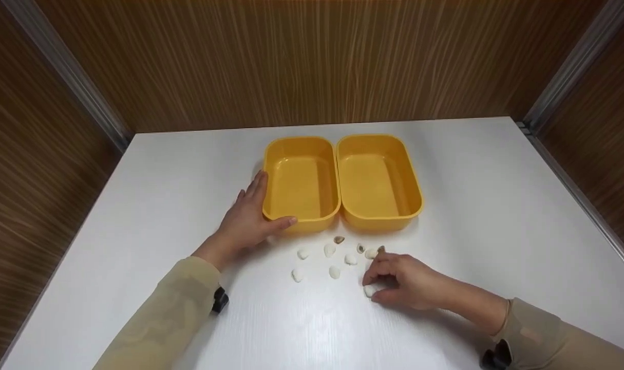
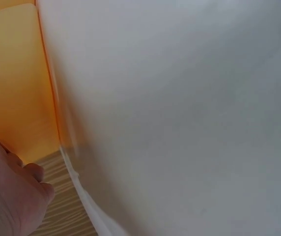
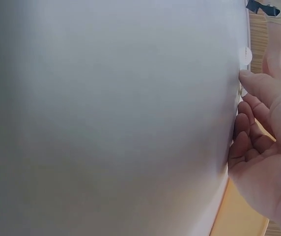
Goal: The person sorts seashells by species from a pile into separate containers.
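My right hand pinches a small white piece at a white table.
It sits between thumb and fingertips; other white pieces and brown bits lie left of and beyond them; my left hand, thumb spread from fingers, touches a yellow box; a second yellow box stands beyond my right fingers.
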Demonstrator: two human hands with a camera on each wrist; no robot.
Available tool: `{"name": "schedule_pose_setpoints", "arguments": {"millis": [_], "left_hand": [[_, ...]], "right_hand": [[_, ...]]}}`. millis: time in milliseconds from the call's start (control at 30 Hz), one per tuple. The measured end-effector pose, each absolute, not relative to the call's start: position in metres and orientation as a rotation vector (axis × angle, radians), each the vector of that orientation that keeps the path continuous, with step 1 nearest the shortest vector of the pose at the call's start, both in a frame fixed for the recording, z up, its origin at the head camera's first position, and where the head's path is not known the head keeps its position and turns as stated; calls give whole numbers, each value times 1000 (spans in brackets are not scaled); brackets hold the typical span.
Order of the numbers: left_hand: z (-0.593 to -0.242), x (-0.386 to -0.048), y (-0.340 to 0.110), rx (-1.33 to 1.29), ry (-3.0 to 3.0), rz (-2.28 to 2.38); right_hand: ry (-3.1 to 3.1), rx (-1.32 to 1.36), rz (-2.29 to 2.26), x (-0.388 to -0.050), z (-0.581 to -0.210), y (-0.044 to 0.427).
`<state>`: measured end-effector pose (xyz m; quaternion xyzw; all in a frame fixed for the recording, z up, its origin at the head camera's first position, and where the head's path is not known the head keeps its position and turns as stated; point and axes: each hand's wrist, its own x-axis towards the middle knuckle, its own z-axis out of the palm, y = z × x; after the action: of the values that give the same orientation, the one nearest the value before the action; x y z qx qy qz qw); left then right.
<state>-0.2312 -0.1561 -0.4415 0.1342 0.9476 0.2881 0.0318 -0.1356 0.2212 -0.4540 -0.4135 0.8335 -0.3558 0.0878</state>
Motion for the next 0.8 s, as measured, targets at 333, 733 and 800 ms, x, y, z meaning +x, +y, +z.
{"name": "schedule_pose_setpoints", "arguments": {"millis": [333, 733, 800], "left_hand": [[-441, -231, -156, 404, 2913, 874], [-438, -231, -156, 422, 2934, 836], [-439, -231, -156, 424, 2933, 836]], "right_hand": [[2462, -1307, -1126, -134, -448, 221], [2523, -1323, -1170, -146, -400, 221], [2539, -1316, -1182, -150, -392, 220]]}}
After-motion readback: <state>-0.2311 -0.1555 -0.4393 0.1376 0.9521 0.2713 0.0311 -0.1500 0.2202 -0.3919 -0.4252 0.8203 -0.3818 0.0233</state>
